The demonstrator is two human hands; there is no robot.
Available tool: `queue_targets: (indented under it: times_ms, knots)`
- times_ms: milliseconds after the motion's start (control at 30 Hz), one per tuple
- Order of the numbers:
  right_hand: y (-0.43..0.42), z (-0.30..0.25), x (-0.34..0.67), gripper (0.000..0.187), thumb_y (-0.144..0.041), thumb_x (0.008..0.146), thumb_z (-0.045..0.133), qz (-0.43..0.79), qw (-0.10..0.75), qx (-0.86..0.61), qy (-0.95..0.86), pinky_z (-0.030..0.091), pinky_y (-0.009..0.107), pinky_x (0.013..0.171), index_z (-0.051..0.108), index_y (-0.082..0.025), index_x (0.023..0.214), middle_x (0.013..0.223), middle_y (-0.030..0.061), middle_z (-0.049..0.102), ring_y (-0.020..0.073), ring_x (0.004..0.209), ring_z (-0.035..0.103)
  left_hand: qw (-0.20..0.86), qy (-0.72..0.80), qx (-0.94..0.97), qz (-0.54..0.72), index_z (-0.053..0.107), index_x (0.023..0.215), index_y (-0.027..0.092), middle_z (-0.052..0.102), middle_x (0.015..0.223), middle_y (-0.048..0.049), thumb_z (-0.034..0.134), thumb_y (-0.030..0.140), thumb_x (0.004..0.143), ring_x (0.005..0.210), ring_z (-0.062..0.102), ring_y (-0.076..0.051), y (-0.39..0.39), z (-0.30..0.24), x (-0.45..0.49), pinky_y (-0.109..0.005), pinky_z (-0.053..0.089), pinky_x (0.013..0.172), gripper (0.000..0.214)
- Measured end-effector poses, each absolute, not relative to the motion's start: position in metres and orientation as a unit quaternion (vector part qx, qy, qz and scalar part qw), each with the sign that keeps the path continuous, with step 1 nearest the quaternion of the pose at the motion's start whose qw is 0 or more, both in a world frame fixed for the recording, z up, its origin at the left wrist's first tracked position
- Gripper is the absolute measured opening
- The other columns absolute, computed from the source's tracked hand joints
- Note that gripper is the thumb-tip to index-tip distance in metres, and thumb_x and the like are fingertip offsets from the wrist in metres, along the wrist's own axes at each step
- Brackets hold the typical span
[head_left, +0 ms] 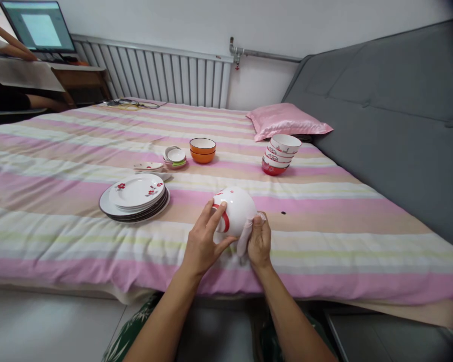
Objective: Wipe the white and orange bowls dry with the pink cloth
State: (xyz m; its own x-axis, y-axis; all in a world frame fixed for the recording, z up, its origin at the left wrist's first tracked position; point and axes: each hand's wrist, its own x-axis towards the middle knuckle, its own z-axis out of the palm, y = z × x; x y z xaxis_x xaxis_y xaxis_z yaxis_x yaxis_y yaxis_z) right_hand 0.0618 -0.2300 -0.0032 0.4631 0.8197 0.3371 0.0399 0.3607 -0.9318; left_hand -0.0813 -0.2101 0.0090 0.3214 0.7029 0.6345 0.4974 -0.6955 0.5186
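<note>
My left hand grips a white bowl with a red band, held tilted with its underside up, just above the near part of the striped bed. My right hand presses a pale pink cloth against the bowl's side, its fingers closed round the cloth. A stack of white plates with red flowers lies to the left of the bowl.
Farther back on the bed are small saucers, two stacked orange bowls and a leaning stack of red-and-white bowls. A pink pillow lies by the grey headboard. Another person sits at a desk far left.
</note>
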Motion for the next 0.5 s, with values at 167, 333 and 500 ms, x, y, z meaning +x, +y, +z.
queue_targets:
  times_ms: [167,333,500]
  knots:
    - [-0.2274,-0.006,0.0604,0.035,-0.051,0.092,0.038,0.293,0.687,-0.513,-0.423,0.038,0.024,0.057,0.044,-0.021,0.074,0.066,-0.0042,0.043,0.0114,0.059,0.043,0.147,0.394,0.79,0.446,0.038,0.138,0.026,0.045,0.141,-0.0126,0.075,0.036,0.069,0.133,0.039,-0.028,-0.208,0.0067,-0.0806,-0.042,0.034,0.109,0.079]
    - [-0.2242,-0.0091,0.0622,0.036,-0.053,0.09,0.04,0.311,0.681,-0.522,-0.407,0.039,0.024,0.06,0.048,-0.02,0.076,0.067,-0.0035,0.047,0.0116,0.062,0.046,0.166,0.406,0.769,0.465,0.039,0.134,0.021,0.052,0.133,-0.0146,0.08,0.034,0.062,0.126,0.047,-0.029,-0.2051,0.0049,-0.0792,-0.044,0.04,0.104,0.083]
    - [-0.2208,-0.0116,0.0666,0.04,-0.056,0.088,0.042,0.327,0.681,-0.531,-0.384,0.041,0.026,0.061,0.052,-0.019,0.077,0.069,-0.0018,0.05,0.013,0.063,0.048,0.159,0.415,0.76,0.475,0.048,0.126,0.019,0.054,0.125,-0.014,0.078,0.029,0.064,0.119,0.05,-0.028,-0.2064,0.0093,-0.0776,-0.045,0.043,0.1,0.07]
